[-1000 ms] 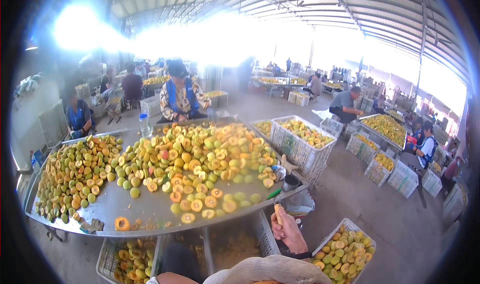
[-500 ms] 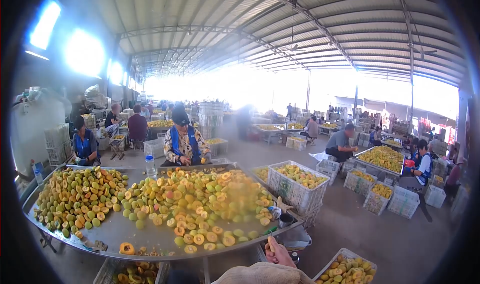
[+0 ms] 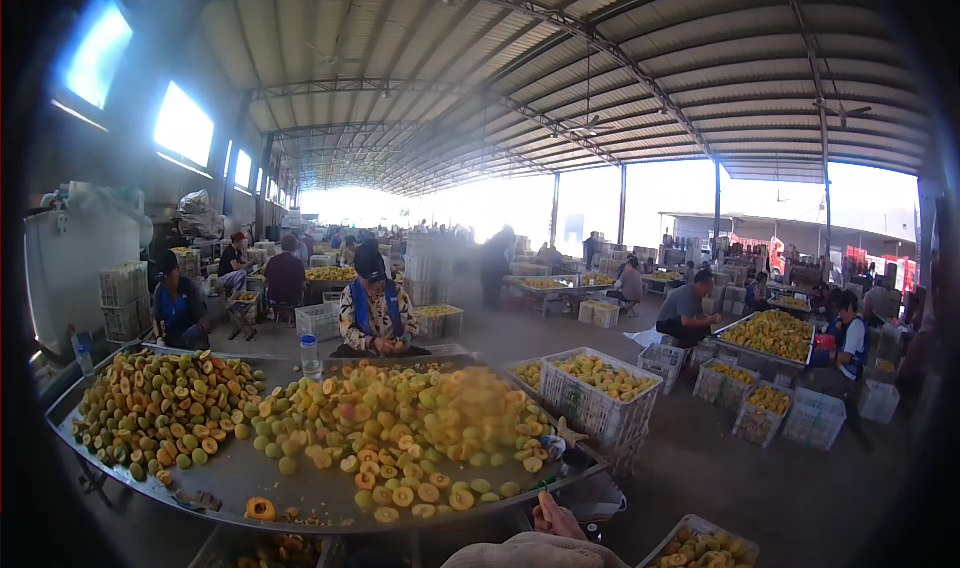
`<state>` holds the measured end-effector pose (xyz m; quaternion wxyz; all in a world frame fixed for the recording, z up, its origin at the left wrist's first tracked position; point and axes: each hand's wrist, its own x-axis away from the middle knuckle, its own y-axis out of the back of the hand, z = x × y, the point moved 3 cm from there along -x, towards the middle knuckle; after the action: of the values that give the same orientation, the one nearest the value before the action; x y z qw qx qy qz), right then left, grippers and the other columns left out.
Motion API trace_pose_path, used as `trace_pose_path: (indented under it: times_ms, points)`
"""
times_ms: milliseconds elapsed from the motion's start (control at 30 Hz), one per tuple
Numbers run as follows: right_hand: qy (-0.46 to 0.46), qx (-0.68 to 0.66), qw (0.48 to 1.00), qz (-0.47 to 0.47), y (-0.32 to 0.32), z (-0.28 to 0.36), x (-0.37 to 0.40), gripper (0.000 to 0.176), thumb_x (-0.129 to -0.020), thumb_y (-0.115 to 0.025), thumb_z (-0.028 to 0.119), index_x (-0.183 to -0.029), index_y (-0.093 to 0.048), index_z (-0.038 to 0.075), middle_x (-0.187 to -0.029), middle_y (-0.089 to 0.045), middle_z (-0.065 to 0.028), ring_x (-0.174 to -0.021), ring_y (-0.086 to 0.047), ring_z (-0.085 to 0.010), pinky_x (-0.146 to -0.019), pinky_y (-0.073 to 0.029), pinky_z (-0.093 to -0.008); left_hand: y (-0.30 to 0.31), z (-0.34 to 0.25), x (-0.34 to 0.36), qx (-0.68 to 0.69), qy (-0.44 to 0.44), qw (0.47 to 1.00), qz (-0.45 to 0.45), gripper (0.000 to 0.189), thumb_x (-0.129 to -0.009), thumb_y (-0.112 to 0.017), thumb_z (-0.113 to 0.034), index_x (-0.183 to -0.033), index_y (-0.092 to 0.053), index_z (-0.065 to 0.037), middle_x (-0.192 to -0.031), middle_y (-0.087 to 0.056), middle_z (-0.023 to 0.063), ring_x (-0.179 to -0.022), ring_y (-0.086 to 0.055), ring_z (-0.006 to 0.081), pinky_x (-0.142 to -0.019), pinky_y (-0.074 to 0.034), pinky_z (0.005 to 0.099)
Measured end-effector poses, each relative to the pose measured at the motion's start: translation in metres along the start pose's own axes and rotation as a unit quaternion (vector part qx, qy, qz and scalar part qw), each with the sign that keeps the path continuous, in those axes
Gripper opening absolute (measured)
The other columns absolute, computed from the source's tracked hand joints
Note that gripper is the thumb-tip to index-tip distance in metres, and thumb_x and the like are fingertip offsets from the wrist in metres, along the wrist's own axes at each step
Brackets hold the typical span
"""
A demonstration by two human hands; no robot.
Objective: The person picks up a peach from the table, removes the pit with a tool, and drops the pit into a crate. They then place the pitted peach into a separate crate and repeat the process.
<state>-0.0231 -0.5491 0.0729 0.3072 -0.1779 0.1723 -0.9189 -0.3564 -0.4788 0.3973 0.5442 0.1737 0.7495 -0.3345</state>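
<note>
Just off the front right edge of the metal table (image 3: 240,488), a bare hand, which looks like my right hand (image 3: 557,518), is closed on a small green-handled tool (image 3: 543,490). A pale sleeve (image 3: 520,551) shows beside it at the bottom edge. My left hand is not visible. Halved yellow-green fruit (image 3: 400,418) lies heaped across the table, with a separate pile (image 3: 165,403) on the left. A dark cup (image 3: 575,460) stands at the table's right corner, near a pale glove (image 3: 570,433).
Across the table sits a person in a blue vest (image 3: 377,313), near a water bottle (image 3: 310,356). A fruit-filled crate (image 3: 600,408) stands right of the table. Another crate (image 3: 700,546) is at the bottom right. More people and crates are behind.
The view has shifted slightly, so the scene sits a little lower, and the picture is darker. The person opposite has brought both hands together. My visible hand stays closed on the green-handled tool.
</note>
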Motion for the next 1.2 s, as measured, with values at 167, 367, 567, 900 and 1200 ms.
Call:
trace_pose_path:
  times_ms: [167,367,567,900,1200]
  points:
    - [0.000,0.015,0.999,-0.043,-0.007,0.000,0.014,0.048,-0.108,-0.049,0.053,-0.099,-0.058,0.007,-0.064,-0.045,0.0031,-0.051,-0.042,-0.0084,-0.049,-0.037,-0.0265,-0.006,0.015,0.002,0.046,-0.072,0.996,-0.029,0.106,-0.084,-0.042,-0.091,-0.135,-0.057,0.001,-0.102,-0.068,0.0292,-0.075,-0.069,0.0322,-0.073,-0.057,0.0427]
    - [0.031,-0.002,0.996,-0.089,-0.038,0.021,0.042,0.047,-0.108,-0.051,0.053,-0.094,-0.058,0.009,-0.061,-0.044,0.0040,-0.047,-0.042,-0.0076,-0.046,-0.037,-0.0263,0.023,0.005,0.001,-0.067,0.056,0.993,-0.078,0.101,-0.090,-0.035,-0.087,-0.136,-0.055,0.001,-0.112,-0.066,0.0227,-0.097,-0.069,0.0295,-0.084,-0.058,0.0405]
    - [0.125,0.075,0.983,-0.116,-0.038,0.017,0.034,0.044,-0.110,-0.047,0.048,-0.091,-0.057,0.009,-0.060,-0.046,0.0035,-0.044,-0.042,-0.0069,-0.043,-0.037,-0.0259,0.173,0.053,0.029,-0.145,0.227,0.915,-0.301,0.064,-0.110,-0.038,-0.054,-0.143,-0.052,-0.001,-0.136,-0.060,0.0111,-0.125,-0.060,0.0221,-0.106,-0.050,0.0393]
    - [0.278,0.429,0.841,-0.178,-0.088,0.024,0.042,0.033,-0.109,-0.051,0.032,-0.099,-0.057,0.000,-0.071,-0.061,-0.0201,-0.068,-0.065,-0.0385,-0.061,-0.049,-0.0463,0.410,0.105,0.157,-0.089,0.298,0.858,-0.409,0.048,-0.108,-0.052,-0.044,-0.134,-0.054,-0.003,-0.129,-0.064,0.0110,-0.119,-0.063,0.0279,-0.102,-0.054,0.0437]
    - [0.245,0.560,0.781,-0.125,-0.123,-0.003,0.006,0.028,-0.104,-0.060,0.029,-0.097,-0.055,0.003,-0.078,-0.066,-0.0236,-0.075,-0.065,-0.0470,-0.063,-0.049,-0.0529,0.397,0.101,0.162,-0.049,0.281,0.842,-0.457,0.041,-0.095,-0.070,-0.003,-0.133,-0.054,-0.001,-0.125,-0.065,0.0132,-0.113,-0.065,0.0210,-0.095,-0.057,0.0365]
